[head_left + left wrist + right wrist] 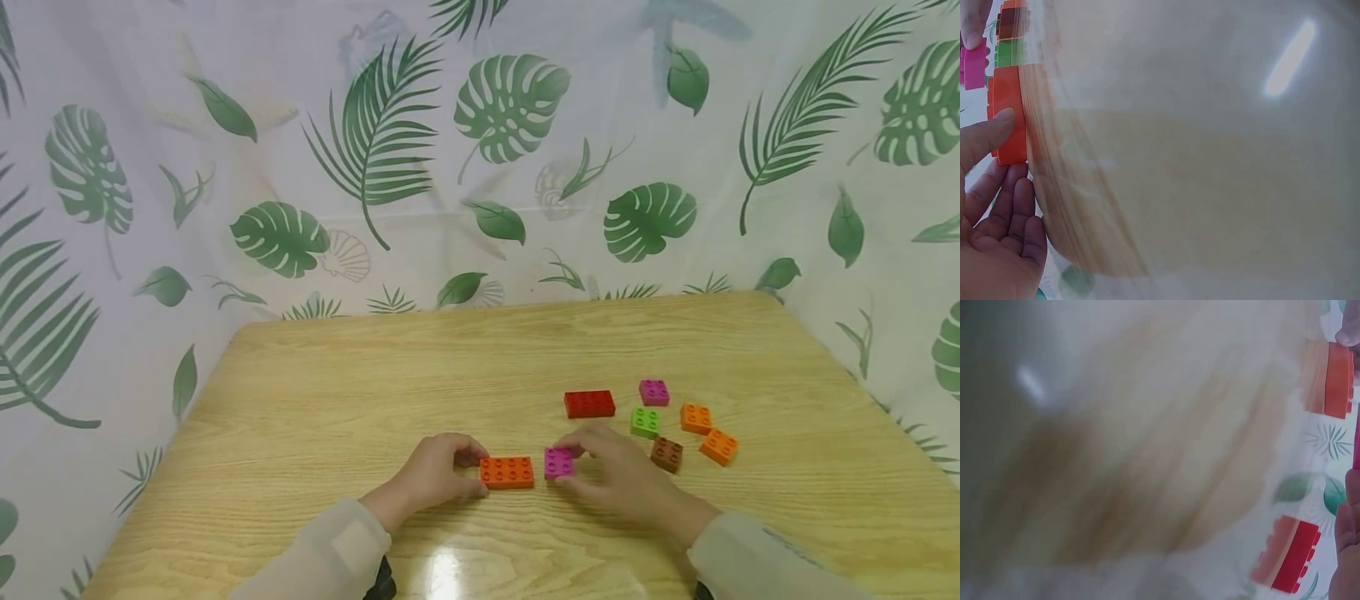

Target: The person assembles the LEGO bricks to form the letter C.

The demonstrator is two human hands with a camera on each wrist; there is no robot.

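Note:
My left hand [435, 473] pinches the left end of an orange-red toy building brick [507, 472], two studs by four, studs up. In the left wrist view the thumb lies on the side of this orange-red brick [1011, 119], with fingertips at its end. To its right, my right hand [626, 479] grips a square magenta brick [558, 464] between thumb and fingers, studs also up. A narrow gap separates the two bricks. Only a sliver of the magenta brick [1357, 440] shows at the edge of the right wrist view.
Behind the hands lies a long red brick [589, 404]. To the right are a second magenta brick [654, 392], a lime green brick [645, 422], a brown brick [667, 454] and two orange bricks [696, 418]. A leaf-print cloth [420, 275] hangs behind the wooden table [360, 367].

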